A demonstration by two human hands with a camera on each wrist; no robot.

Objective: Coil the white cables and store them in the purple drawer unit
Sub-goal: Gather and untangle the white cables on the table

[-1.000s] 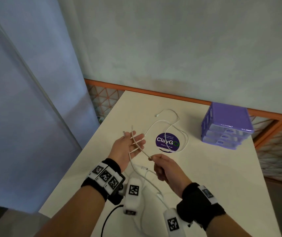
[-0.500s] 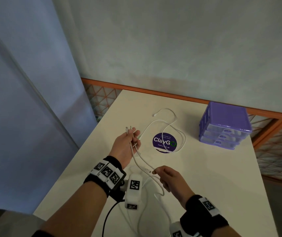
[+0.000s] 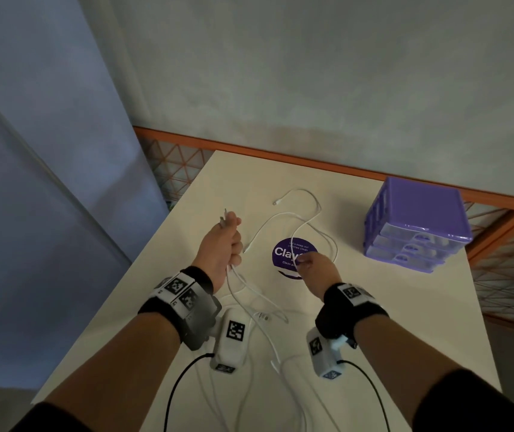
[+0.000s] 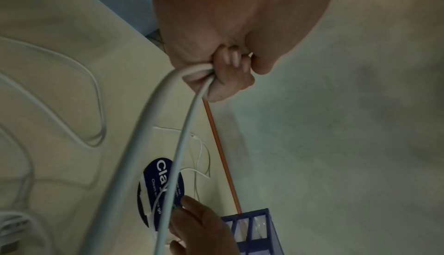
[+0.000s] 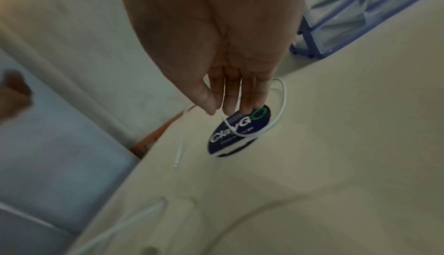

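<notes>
Slack white strands [image 3: 268,341] trailing low in frame across the bench [image 3: 374,322]. Mid-frame, left hand [image 3: 221,247] fisted round gathered loops; right hand [image 3: 313,269], fingers [image 5: 240,99] straight and together, dipping toward the loose cable [image 3: 311,219]. Best pinched lightly, fed in even loops. Purple drawer unit [image 3: 417,219] upper right, drawers closed.

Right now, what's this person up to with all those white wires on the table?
A person is gathering white cables to coil them. The left hand grips a bundle of cable, its loops hanging down to the table. The right hand reaches, fingers straight, to a loose cable lying across a round purple sticker. The purple drawer unit stands at the far right, its drawers shut, nothing stored yet as far as I can see.
</notes>
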